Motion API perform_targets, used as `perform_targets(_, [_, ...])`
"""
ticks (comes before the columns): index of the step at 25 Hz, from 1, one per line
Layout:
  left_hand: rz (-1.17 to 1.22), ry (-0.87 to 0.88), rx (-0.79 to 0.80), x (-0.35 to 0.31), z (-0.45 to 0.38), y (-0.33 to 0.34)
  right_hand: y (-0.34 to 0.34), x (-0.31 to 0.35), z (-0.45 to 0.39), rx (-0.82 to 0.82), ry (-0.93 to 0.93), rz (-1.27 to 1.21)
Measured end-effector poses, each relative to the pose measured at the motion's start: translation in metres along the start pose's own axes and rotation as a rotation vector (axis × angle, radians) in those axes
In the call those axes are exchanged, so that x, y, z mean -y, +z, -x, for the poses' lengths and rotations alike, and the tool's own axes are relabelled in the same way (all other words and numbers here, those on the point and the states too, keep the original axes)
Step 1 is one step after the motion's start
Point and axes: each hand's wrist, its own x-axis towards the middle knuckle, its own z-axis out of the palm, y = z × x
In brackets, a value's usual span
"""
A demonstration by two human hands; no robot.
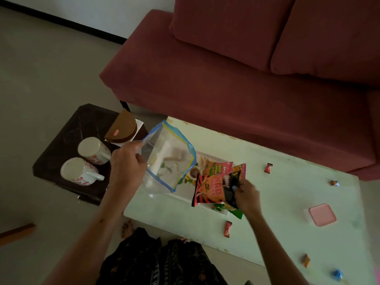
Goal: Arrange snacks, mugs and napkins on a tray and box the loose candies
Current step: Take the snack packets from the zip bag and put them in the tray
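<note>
1. Tabletop: pale, worn surface in front of a red sofa. A white tray lies on its near-left part, largely covered by snack packets.
2. Left hand: fingers pinched on the top corner of a clear zip bag with a blue-and-yellow seal, holding it up over the tray's left end. Pale items show through the bag; whether they are inside it or on the tray beneath cannot be told.
3. Right hand: fingers curled round the lower right edge of an orange-red snack packet, with a black packet overlapping it. Whether the black one is also gripped is unclear. Another pink-topped packet lies just behind, on the tray; a green packet pokes out at the tray's near edge.
4. Mugs: two white floral mugs stand upside down on a dark side table to the left, well apart from the tray. A brown napkin holder sits beside them.
5. Candies: wrapped loose candies lie scattered over the tabletop, right of and nearer than the tray. A pink-lidded box sits closed at the right.
6. Step in hand (judgement): snack arrangement on the tray; mugs, napkins and candies not yet dealt with.
7. Next move (judgement): set the packet flat on the tray, find the zip bag a place, leaving room for two mugs.
</note>
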Motion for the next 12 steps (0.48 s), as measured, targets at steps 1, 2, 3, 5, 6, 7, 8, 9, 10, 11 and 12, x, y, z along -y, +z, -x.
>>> perform_targets(1, [-0.007, -0.005, 0.004, 0.001, 0.002, 0.001, 0.017, -0.008, -0.006, 0.017, 0.035, 0.029])
perform_targets(2, [-0.012, -0.01, 0.011, 0.003, 0.004, 0.002, 0.031, -0.015, -0.011, 0.027, 0.075, 0.033])
perform_targets(3, [-0.015, -0.017, 0.02, 0.004, 0.006, 0.004, 0.042, -0.022, -0.016, 0.033, 0.125, 0.026])
perform_targets(5, [-0.02, -0.027, 0.031, 0.008, 0.01, 0.006, 0.055, -0.03, -0.024, 0.028, 0.196, 0.029])
perform_targets(6, [-0.029, -0.032, 0.029, 0.01, 0.011, 0.007, 0.058, -0.032, -0.027, 0.025, 0.214, 0.037])
perform_targets(7, [-0.038, -0.037, 0.025, 0.012, 0.011, 0.007, 0.06, -0.033, -0.029, 0.018, 0.222, 0.041])
perform_targets(8, [-0.047, -0.044, 0.023, 0.014, 0.012, 0.008, 0.062, -0.034, -0.031, 0.01, 0.231, 0.037])
perform_targets(9, [-0.054, -0.05, 0.027, 0.016, 0.012, 0.008, 0.063, -0.035, -0.032, 0.002, 0.242, 0.031])
perform_targets(10, [-0.059, -0.055, 0.034, 0.017, 0.013, 0.009, 0.065, -0.037, -0.033, -0.011, 0.243, 0.023])
perform_targets(11, [-0.061, -0.059, 0.041, 0.019, 0.014, 0.01, 0.066, -0.038, -0.034, -0.019, 0.25, 0.011])
perform_targets(12, [-0.062, -0.06, 0.048, 0.019, 0.015, 0.01, 0.067, -0.04, -0.034, -0.032, 0.258, -0.004])
